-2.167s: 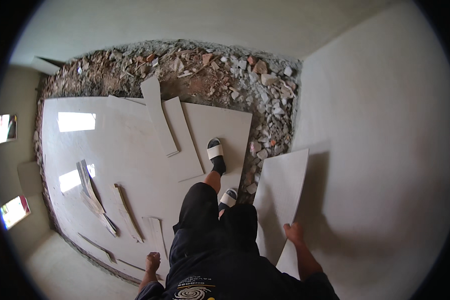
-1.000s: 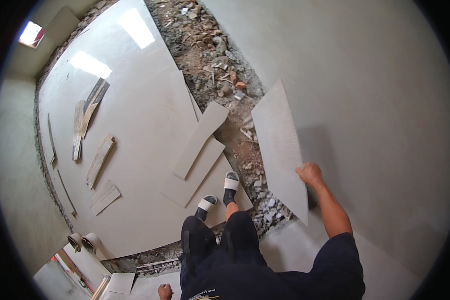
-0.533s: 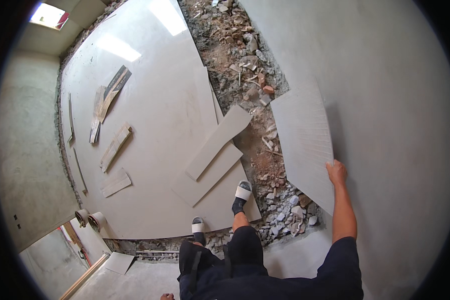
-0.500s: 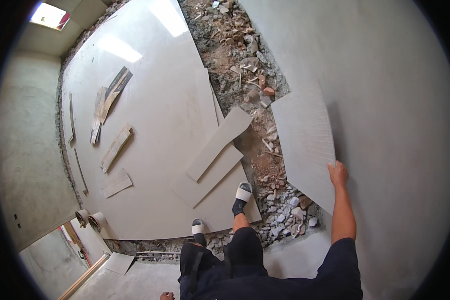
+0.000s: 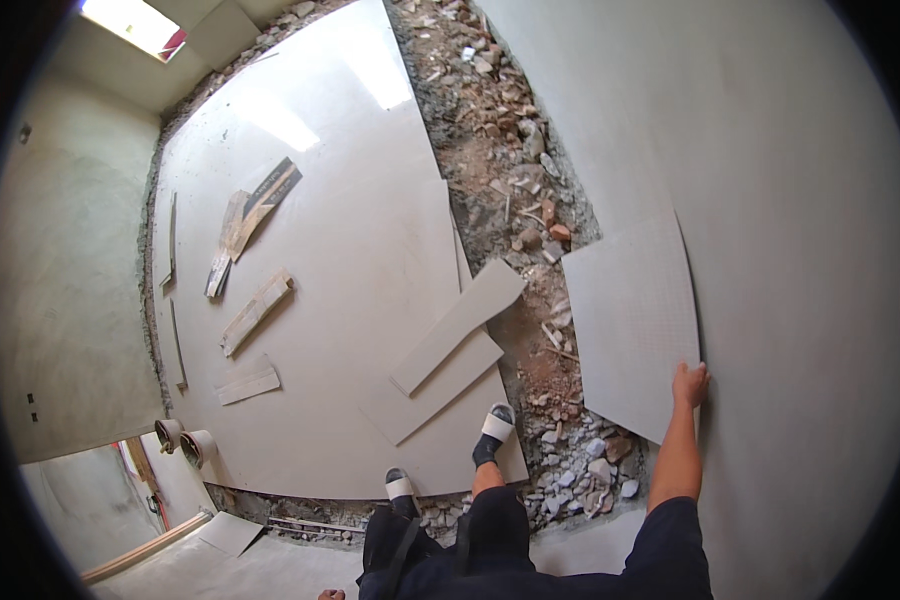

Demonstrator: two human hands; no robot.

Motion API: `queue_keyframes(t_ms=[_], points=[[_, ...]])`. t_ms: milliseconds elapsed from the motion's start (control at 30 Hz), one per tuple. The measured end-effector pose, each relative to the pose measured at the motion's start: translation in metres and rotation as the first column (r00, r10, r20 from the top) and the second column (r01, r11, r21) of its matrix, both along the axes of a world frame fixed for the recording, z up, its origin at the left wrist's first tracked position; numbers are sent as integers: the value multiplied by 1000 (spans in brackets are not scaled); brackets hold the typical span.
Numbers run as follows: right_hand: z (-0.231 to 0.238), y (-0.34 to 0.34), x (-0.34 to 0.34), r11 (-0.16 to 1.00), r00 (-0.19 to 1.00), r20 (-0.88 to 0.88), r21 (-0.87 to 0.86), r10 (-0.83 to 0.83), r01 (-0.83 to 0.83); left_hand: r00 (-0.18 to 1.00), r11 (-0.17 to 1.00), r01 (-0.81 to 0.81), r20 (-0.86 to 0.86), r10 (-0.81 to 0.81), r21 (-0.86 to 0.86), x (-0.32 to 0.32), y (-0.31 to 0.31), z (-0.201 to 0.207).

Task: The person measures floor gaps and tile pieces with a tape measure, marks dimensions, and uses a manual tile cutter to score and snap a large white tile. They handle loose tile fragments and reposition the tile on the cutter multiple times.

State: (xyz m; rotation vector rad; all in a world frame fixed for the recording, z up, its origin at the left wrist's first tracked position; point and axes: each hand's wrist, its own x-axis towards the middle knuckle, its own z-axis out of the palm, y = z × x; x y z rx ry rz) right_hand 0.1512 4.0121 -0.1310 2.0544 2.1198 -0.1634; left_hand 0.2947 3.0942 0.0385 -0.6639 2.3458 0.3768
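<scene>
A large grey tile (image 5: 630,320) with a faintly textured face stands at the right, over the rubble strip and close to the smooth grey wall. Its right edge is gripped by my right hand (image 5: 690,385), fingers closed around it, the arm stretched out from the lower right. Only a sliver of my left hand (image 5: 332,594) shows at the bottom edge; its fingers are mostly cut off. Two long cut tile strips, one (image 5: 460,325) overlapping the other (image 5: 445,385), lie left of the tile, beyond my feet.
Broken brick and stone rubble (image 5: 570,475) borders the glossy tiled floor (image 5: 340,240). Torn cardboard pieces (image 5: 255,210) and thin offcuts (image 5: 248,386) lie on it. Two round pipe ends (image 5: 199,449) stand at lower left, near a loose tile piece (image 5: 232,533).
My view has shifted, so the floor sits lower and further right. The tile has swung closer to the wall, and the shadow behind its edge is narrower. My right hand keeps its grip.
</scene>
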Motion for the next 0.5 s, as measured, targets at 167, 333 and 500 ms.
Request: queue_keyframes(t_ms=[167, 333, 500], points=[[8, -11, 8, 997, 997, -51, 65, 54, -51, 996, 1000, -7, 86, 8, -8, 11, 7, 6], [3, -57, 30, 988, 985, -85, 51, 147, -143, 961, 968, 193, -167, -219, -160, 9, 46, 26], [-10, -166, 60, 843, 962, -119, -464, 245, -272, 992, 976, -53, -120, 28, -213, -8, 76, 34]])
